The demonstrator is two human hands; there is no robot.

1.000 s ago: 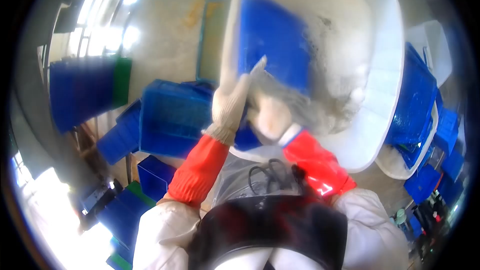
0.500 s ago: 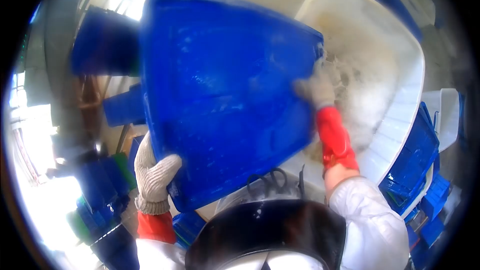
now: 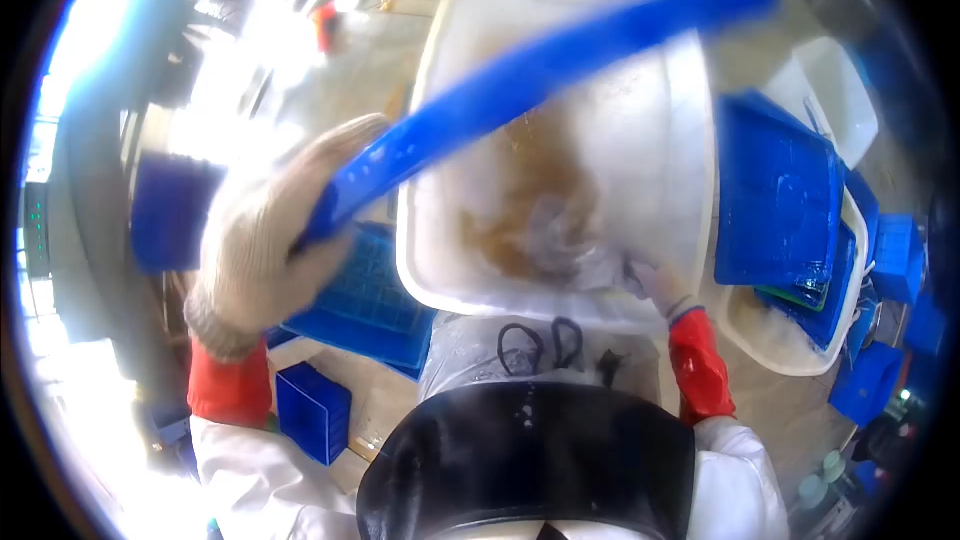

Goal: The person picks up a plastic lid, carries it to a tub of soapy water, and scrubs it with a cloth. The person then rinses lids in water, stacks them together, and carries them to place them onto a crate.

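Observation:
My left hand [image 3: 275, 230], in a knitted off-white glove, grips one end of a blue plastic tray [image 3: 500, 85]. The tray is raised and turned nearly edge-on, reaching across the far part of a large white tub [image 3: 690, 190]. Cloudy, foamy water with a brownish patch [image 3: 520, 210] lies in the tub. My right hand [image 3: 655, 285], gloved with a red sleeve cuff behind it, is low inside the near right corner at the water. Its fingers are closed by a whitish, blurred bunch [image 3: 595, 265]; I cannot tell what that is.
Right of the tub, wet blue trays [image 3: 775, 200] lean in a second white tub [image 3: 850, 340]. A blue tray [image 3: 370, 310] is at the near left, with a blue crate [image 3: 313, 410] on the floor. A black apron [image 3: 530, 450] covers my front.
The blue tray has turned from broad face towards me to nearly edge-on. My right hand has left its surface and gone down into the tub. The view has swung right.

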